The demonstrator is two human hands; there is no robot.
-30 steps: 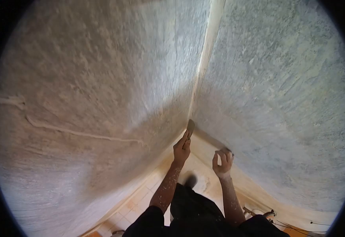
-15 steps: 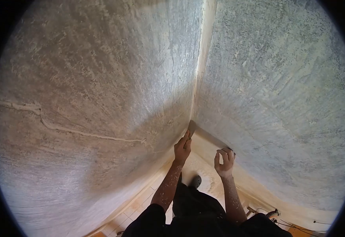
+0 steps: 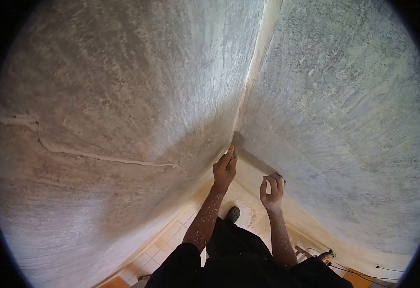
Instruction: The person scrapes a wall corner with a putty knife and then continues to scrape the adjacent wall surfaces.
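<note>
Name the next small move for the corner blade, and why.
Probably slide the putty knife in the left hand slightly up the corner seam: its blade sits in the corner, pale filler runs on above, and the right hand holds a second tool.

Left hand (image 3: 224,170) and scraper (image 3: 238,140) higher

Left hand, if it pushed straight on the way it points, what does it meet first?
Probably the wall corner: the left hand holds a scraper blade against the plastered seam, pointing up along it. Depth is hard to judge.
</note>
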